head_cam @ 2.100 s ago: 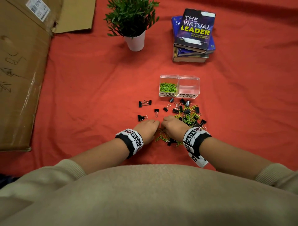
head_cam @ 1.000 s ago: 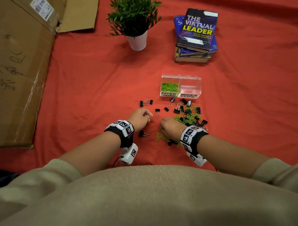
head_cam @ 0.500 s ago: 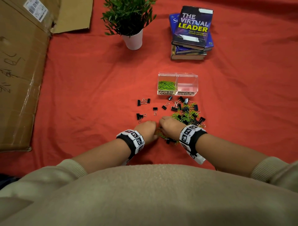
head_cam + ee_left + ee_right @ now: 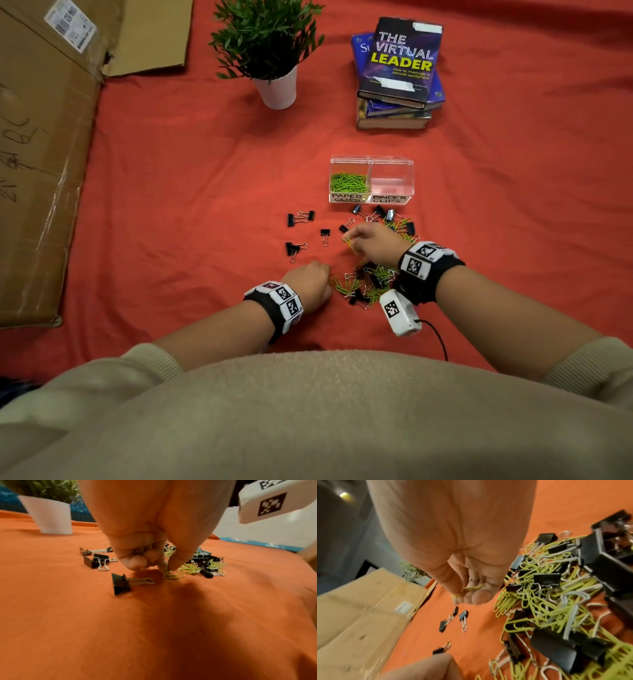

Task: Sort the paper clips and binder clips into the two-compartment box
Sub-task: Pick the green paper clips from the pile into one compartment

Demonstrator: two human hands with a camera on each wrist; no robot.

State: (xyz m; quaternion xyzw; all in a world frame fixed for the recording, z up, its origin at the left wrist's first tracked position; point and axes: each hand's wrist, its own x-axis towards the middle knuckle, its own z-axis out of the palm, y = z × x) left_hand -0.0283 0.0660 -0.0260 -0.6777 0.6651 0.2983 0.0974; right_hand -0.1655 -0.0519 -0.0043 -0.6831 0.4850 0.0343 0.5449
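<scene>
A red cloth (image 4: 178, 192) covers the desk, and the work is laid out near the person's body, within easy reach of both arms. At the far left lies flattened cardboard (image 4: 37, 164), pushed aside where it does not get in the way. Further along, at the back, a small potted plant (image 4: 270, 51) stands clear of the working patch.

A few black binder clips (image 4: 295, 249) lie scattered singly to the left of the main heap, likely flicked aside so the green ones are easier to get at. Just beside them the left hand (image 4: 308, 279) rests low on the cloth with its fingers curled down; the wrist view shows thumb and forefinger pinching green paper clips (image 4: 169, 573) at the cloth, so it seems to be gathering from the heap's near edge.

The mixed pile (image 4: 371, 284) of clips sits between the two wrists. Above it the right hand (image 4: 373, 241) is lifted off the cloth, fingertips closed on a small bunch of green clips (image 4: 349, 241), and appears headed for the box.

The clear two-compartment box (image 4: 371, 161) stands just beyond the heap, labels facing the person. Its left half, marked for paper clips, already holds a green mound; the right half, marked for binder clips, looks empty, so the green ones are apparently being dealt with first. A stack of books (image 4: 400, 68) sits behind, to the right.
</scene>
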